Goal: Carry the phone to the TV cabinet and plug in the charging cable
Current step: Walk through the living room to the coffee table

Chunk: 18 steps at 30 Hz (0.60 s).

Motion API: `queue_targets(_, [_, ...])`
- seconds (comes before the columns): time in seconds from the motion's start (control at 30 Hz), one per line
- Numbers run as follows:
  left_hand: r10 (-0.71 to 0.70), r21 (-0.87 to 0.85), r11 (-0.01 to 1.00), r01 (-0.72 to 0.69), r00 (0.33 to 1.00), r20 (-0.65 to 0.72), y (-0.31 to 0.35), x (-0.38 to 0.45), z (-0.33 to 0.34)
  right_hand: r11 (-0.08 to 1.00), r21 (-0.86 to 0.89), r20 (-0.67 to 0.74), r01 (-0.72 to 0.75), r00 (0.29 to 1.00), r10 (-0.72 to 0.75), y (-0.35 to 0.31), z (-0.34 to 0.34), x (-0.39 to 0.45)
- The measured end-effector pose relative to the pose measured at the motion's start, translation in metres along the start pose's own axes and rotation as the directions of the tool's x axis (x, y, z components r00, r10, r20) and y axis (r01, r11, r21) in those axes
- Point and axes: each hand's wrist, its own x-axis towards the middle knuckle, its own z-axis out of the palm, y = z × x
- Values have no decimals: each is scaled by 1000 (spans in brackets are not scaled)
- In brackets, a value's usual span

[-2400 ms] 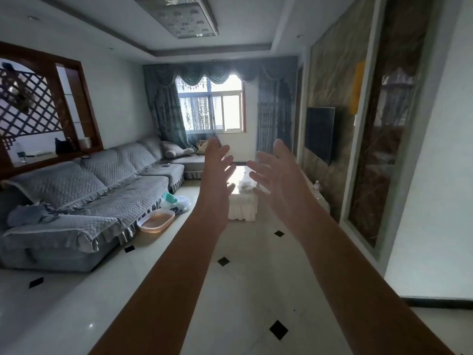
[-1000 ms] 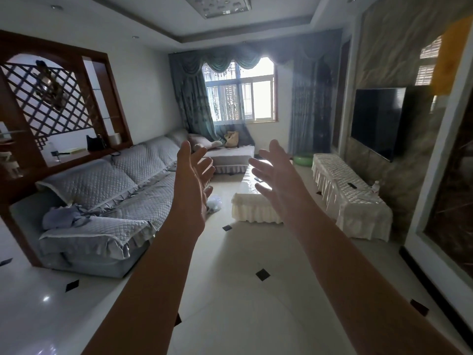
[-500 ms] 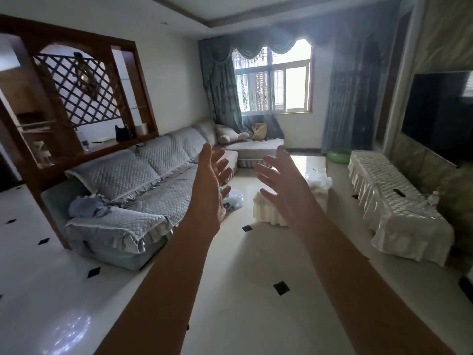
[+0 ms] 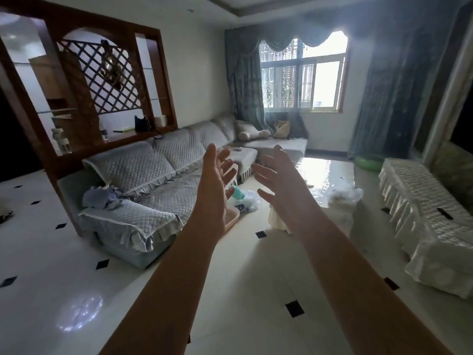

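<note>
Phone: we can't confirm it anywhere. The only candidate is a small dark flat item lying on the TV cabinet, too small to identify. The cabinet sits at the right edge, low and long, draped in cream ruffled cloth. Our left hand and right hand are raised out front, fingers spread wide, palms facing each other, holding nothing. Versus 0.5 s ago the view has swung left: the TV has dropped out of frame, while the grey quilted sofa and wooden lattice divider sit closer and larger. Hand pose is unchanged.
</note>
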Motion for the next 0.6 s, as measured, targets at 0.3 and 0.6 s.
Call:
queue_targets(0.3, [-7, -33, 999, 9, 999, 43, -31, 152, -32, 999, -46, -31, 25, 999, -26, 19, 25, 143])
queue_targets(0.6, [-24, -37, 999, 29, 993, 118, -53, 263, -47, 999, -25, -71, 41, 997, -43, 31, 34, 245])
